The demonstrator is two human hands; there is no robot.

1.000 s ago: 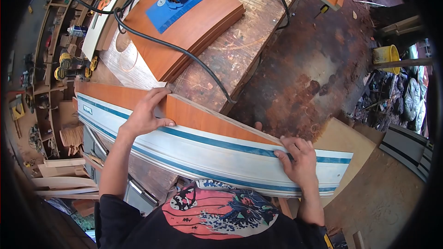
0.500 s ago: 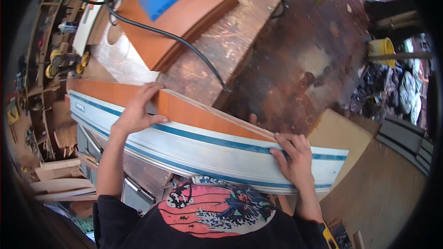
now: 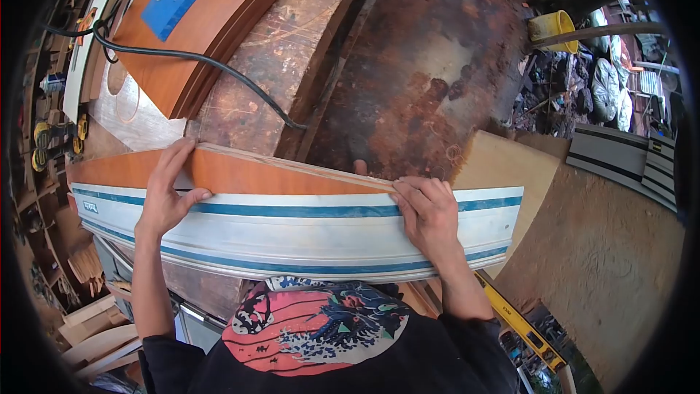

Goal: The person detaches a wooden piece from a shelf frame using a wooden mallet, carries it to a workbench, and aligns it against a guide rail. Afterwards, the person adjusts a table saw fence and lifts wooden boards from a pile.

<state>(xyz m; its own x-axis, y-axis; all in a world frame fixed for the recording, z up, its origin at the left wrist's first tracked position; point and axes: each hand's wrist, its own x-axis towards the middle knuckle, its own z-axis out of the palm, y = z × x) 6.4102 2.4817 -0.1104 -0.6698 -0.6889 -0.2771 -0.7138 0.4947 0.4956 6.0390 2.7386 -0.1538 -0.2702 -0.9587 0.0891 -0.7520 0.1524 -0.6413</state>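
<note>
A long silver guide rail [image 3: 313, 232] with blue stripes lies across an orange-brown wooden panel [image 3: 255, 174], close in front of my body. My left hand [image 3: 166, 193] grips the left part, its fingers at the panel's far edge and its thumb on the rail's upper stripe. Farther right, my right hand [image 3: 430, 219] is closed over rail and panel edge, fingers bent together. One fingertip shows beyond the panel's far edge. The rail covers the near part of the panel.
Curved wooden pieces [image 3: 219, 25] with a blue tool base [image 3: 175, 0] on top rest on the scratched workbench [image 3: 255, 73]. A black cable [image 3: 219, 66] crosses them. A yellow level [image 3: 521, 321] is at lower right, a yellow bucket [image 3: 552, 31] at upper right.
The view has shifted, so bench and hands appear farther left. The rail and panel look more level. Both hands keep their grip at about the same spots.
</note>
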